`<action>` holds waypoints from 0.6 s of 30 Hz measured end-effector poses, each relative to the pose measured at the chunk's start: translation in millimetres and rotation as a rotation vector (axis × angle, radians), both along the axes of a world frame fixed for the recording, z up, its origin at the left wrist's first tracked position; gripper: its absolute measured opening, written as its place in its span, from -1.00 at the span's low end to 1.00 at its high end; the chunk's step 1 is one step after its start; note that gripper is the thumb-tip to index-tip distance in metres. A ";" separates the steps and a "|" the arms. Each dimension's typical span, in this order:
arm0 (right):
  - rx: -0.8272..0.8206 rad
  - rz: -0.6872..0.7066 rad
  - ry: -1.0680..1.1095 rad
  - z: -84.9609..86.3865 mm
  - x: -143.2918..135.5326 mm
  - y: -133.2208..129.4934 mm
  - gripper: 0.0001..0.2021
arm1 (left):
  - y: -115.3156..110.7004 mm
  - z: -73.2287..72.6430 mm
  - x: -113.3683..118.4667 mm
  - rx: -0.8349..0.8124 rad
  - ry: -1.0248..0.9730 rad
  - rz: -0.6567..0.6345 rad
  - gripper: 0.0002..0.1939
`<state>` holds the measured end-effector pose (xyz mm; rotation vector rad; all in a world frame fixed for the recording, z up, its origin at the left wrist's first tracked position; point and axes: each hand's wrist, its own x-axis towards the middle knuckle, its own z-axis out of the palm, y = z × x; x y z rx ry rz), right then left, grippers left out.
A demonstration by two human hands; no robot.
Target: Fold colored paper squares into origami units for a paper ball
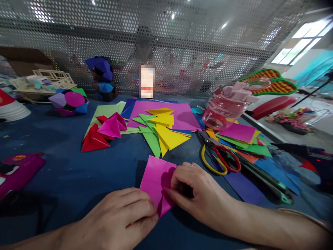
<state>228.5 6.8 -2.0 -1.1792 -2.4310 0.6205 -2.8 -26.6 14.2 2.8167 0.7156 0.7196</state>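
A small magenta paper sheet point(153, 177) lies in front of me with a fold along its near side. My left hand point(127, 211) is closed on its lower left corner, fingers pressed together. Over its right edge, my right hand point(194, 185) pinches the paper between thumb and curled fingers; a ring shows on one finger. Beyond the sheet lie folded yellow paper pieces point(171, 139) and green paper pieces point(152, 139). Left of these are folded red paper pieces point(95, 139) and a folded magenta paper piece point(113, 125).
Scissors point(221, 158) with red and yellow handles and a green-black cutter point(262, 177) lie at right. Behind them stand a paper stack point(239, 133) and a pink bottle point(225, 107). A purple pouch-like object point(22, 172) is at left. Perforated metal point(117, 45) closes off the back.
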 end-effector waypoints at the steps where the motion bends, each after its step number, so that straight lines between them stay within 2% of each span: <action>1: 0.008 0.004 0.002 -0.3 -0.2 -0.7 -0.81 | 0.1 -1.0 0.0 0.013 0.002 -0.001 -0.71; 6: 0.034 0.011 -0.029 -3.3 0.5 -4.3 -0.82 | 0.9 -5.6 1.0 0.092 -0.046 -0.005 -0.71; 11: 0.065 0.009 -0.106 -3.7 -1.0 -5.7 -0.85 | 0.2 -5.8 3.2 0.096 -0.073 -0.006 -0.74; 14: 0.064 0.004 -0.116 -2.6 -1.8 -5.0 -0.87 | -0.7 -14.2 2.8 0.076 -0.086 0.002 -0.75; 16: 0.055 0.000 -0.113 -2.1 -1.8 -4.2 -0.87 | -1.3 -23.0 1.4 0.081 -0.187 -0.015 -0.72; 18: 0.045 0.004 -0.105 -1.9 -1.5 -3.4 -0.87 | -1.5 -29.2 0.1 0.078 -0.219 0.024 -0.69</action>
